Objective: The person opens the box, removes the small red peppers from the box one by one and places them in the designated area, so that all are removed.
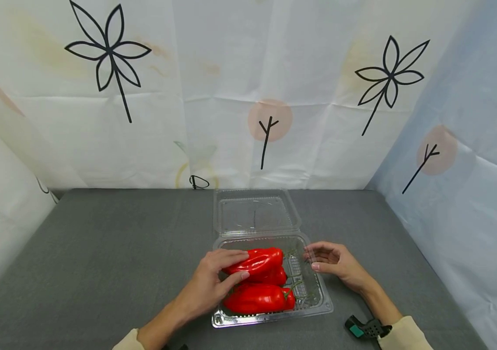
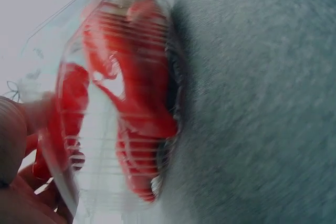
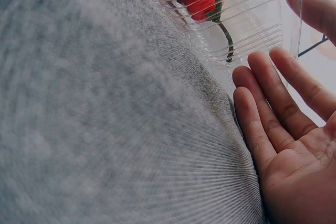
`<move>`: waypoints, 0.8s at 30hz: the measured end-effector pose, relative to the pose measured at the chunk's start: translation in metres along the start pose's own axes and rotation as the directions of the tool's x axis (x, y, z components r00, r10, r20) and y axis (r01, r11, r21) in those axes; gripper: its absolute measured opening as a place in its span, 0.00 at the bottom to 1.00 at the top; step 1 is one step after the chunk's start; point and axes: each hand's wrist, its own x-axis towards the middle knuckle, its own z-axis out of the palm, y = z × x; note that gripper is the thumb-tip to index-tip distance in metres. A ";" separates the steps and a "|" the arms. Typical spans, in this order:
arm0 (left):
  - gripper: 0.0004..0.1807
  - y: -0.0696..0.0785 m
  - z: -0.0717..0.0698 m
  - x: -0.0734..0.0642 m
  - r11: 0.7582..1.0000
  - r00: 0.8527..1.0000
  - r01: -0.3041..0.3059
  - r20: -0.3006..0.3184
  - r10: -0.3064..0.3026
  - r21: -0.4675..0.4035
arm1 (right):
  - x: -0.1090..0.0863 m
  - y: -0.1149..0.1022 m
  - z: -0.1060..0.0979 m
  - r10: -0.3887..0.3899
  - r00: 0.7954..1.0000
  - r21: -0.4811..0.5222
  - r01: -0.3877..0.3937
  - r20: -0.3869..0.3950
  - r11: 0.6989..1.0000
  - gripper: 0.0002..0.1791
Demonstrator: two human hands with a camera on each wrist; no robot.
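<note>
L hand (image 1: 210, 278) clamped on top pepper (image 1: 263, 259), R hand (image 1: 338, 265) loose at tub (image 1: 270, 317) edge

Nearest you: your L sleeve (image 1: 129, 341) and R sleeve (image 1: 406, 335), both beige, w/ a black strap (image 1: 364, 328) on your R wrist that has a green patch.

Just beyond, the tub sits on the table, clear plastic, ribbed walls. Inside, along its near side, lies the front pepper (image 1: 255, 299) — red, shiny, lengthwise L to R, green stem end toward your R.

Behind it, your L hand reaches over the tub's L side; thumb and fingers grip the L end of the top pepper, thumb on the near side, fingers over the far. The top pepper is in the L part of the tub, partly over the mid pepper (image 1: 278, 276). Your L wrist view is blurred.

Your R hand is at the tub's R wall: fingers apart from the thumb, relaxed, nothing held. Whether the fingertips touch the plastic, can't tell. Thin stems show inside near that wall.

Farther back, the clear lid (image 1: 255, 214) is hinged back flat-ish on the grey table (image 1: 121, 253). Bg: white backdrop (image 1: 222, 63) w/ black line flowers and pinkish discs.
</note>
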 end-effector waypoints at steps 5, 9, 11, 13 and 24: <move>0.22 -0.001 -0.018 0.005 0.999 0.996 0.017 -0.091 -0.020 -0.028 | 0.000 -0.002 0.002 0.009 1.000 -0.003 -0.009 -0.005 1.000 0.20; 0.22 -0.006 -0.042 0.010 0.996 0.981 0.075 -0.180 -0.066 0.045 | 0.000 -0.002 0.001 0.007 1.000 -0.003 -0.007 -0.009 1.000 0.19; 0.23 -0.010 -0.054 0.011 0.990 0.970 0.120 -0.219 -0.101 0.074 | 0.000 -0.001 0.001 0.002 1.000 -0.005 -0.002 -0.009 1.000 0.19; 0.23 -0.016 -0.067 0.011 0.981 0.957 0.166 -0.256 -0.137 0.097 | -0.001 -0.001 0.000 0.000 1.000 -0.006 0.000 -0.008 1.000 0.19; 0.23 -0.070 -0.135 -0.005 0.889 0.780 0.458 -0.484 -0.398 0.007 | -0.001 0.001 -0.001 -0.008 1.000 0.002 0.008 0.000 1.000 0.19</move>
